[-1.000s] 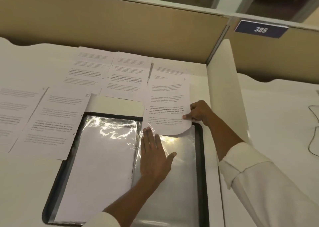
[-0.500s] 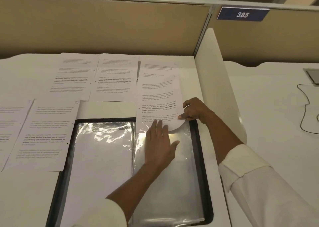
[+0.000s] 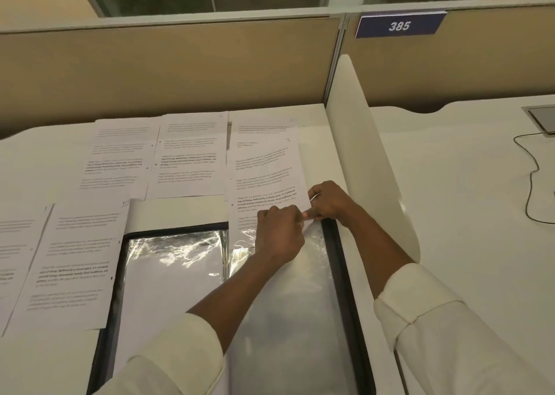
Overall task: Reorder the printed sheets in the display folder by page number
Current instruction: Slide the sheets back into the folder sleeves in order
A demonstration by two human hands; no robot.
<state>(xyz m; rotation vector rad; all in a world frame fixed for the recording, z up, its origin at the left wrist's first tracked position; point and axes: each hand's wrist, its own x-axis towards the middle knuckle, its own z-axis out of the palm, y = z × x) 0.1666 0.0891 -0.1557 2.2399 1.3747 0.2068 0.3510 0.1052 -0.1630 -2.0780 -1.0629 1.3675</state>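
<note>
Hard to see: my left hand (image 3: 279, 235) covers the lower end of the sheet (image 3: 264, 178), so I can't see how far it sits in the pocket (image 3: 300, 304). Left fingers are curled at the pocket mouth with the back of the hand to the camera. Can't tell if they grip paper, plastic or nothing. The near end of the display folder (image 3: 345, 274) is cut off by the frame and my sleeves. Body print is too blurred to read on every page.

Sheet: white, printed paragraphs, one block in bold, slightly tilted. Its bottom is at the top of the folder's right pocket and the rest lies on the desk (image 3: 36, 160) over another sheet (image 3: 264, 127). My right hand (image 3: 329, 201) pinches its lower right edge, touching my left fingertip.

Folder: lies open, with a dark border and glossy clear pockets showing glare. The left pocket (image 3: 168, 274) shows a blank white page.

Writing: handwritten "3" at the held sheet's top right corner. "10" on the top corner of the loose sheet (image 3: 78, 259) left of the folder. Corner marks on the back-row sheets (image 3: 189, 160) are illegible. Blue plate (image 3: 399, 26) on the partition reads "385".
</note>
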